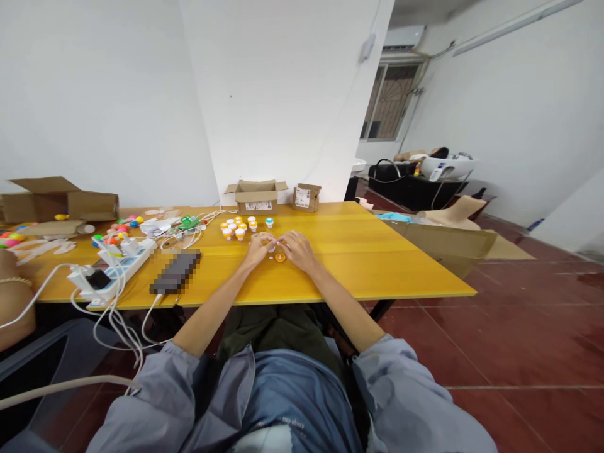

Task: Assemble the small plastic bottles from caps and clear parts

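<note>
Both my hands rest on the yellow table close together. My left hand has its fingers curled and pinched around a small white piece that I cannot make out. My right hand is also curled, its fingertips meeting the left ones over the same small piece. An orange round cap lies flat on the table between the two hands. Just behind them stands a cluster of several small white pots with orange lids, and one with a teal lid.
Two open cardboard boxes stand at the table's far edge. A white power strip with cables, a dark phone, colourful small toys and more boxes fill the left side. A large flat carton lies right of the table.
</note>
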Motion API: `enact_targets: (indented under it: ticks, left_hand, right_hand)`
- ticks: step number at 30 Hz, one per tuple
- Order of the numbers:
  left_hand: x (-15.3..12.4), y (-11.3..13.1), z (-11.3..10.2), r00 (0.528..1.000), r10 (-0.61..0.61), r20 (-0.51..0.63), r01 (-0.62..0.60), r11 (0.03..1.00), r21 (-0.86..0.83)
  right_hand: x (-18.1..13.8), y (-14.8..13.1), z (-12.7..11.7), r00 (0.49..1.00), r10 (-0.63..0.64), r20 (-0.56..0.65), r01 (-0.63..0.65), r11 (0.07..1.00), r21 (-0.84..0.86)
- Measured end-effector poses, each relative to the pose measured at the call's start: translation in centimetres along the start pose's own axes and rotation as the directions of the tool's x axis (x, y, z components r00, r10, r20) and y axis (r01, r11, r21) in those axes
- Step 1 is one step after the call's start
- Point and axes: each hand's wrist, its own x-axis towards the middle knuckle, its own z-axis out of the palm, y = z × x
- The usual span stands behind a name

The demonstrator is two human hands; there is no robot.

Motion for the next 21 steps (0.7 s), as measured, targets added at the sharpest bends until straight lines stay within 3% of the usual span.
enact_targets:
  ticks: [9,21]
  left_hand:
    - [-0.7,0.7,0.1,0.999,-0.012,0.049,0.006,0.993,0.121]
    - [-2.8,2.4,-0.7,0.964,0.032,0.264,-0.113,0.949,0.295]
  right_hand:
    - [-0.6,0.2,-0.5,1.0,-0.004,-0.003,0.005,1.0,0.03]
    - [-2.5,0.7,-1.6,0.99,0.054,0.127,-0.063,0.996,0.069]
